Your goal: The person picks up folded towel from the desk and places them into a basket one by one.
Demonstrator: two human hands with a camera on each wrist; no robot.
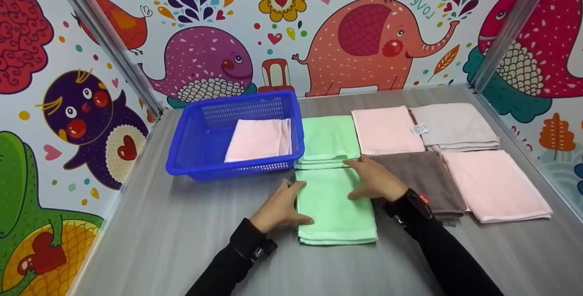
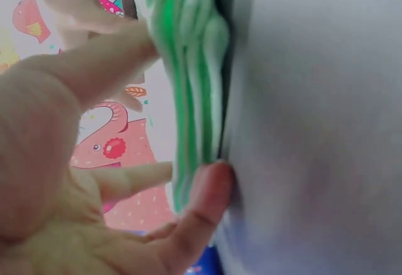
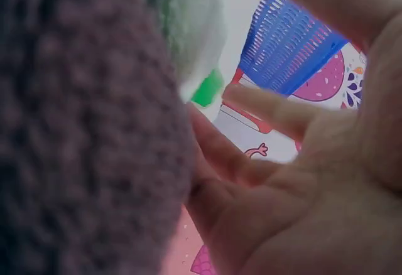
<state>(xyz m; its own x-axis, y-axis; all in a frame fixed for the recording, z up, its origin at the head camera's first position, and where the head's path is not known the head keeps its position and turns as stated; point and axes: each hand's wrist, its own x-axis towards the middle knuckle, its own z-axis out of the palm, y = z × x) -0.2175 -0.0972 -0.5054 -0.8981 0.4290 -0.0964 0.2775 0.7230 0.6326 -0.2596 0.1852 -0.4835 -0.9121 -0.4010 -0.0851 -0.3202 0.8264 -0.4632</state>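
A folded green towel [image 1: 334,209] lies on the table in front of me, its layered edge showing in the left wrist view. My left hand [image 1: 280,208] is at its left side, thumb and fingers spread and touching the edge. Over its upper right part is my right hand [image 1: 380,180], with fingers extended and thumb apart; in the right wrist view a fuzzy towel close to the camera hides part of the scene. Directly behind lies a second folded green towel [image 1: 330,136]. A dark grey towel [image 1: 416,180] lies beside the right hand.
A blue plastic basket [image 1: 189,141] stands at the back left, holding a folded pink towel [image 1: 257,139]. To the right lie two more pink towels [image 1: 387,130] and a light grey towel [image 1: 455,125], all folded. Cartoon-printed walls [image 1: 282,36] enclose the back and sides.
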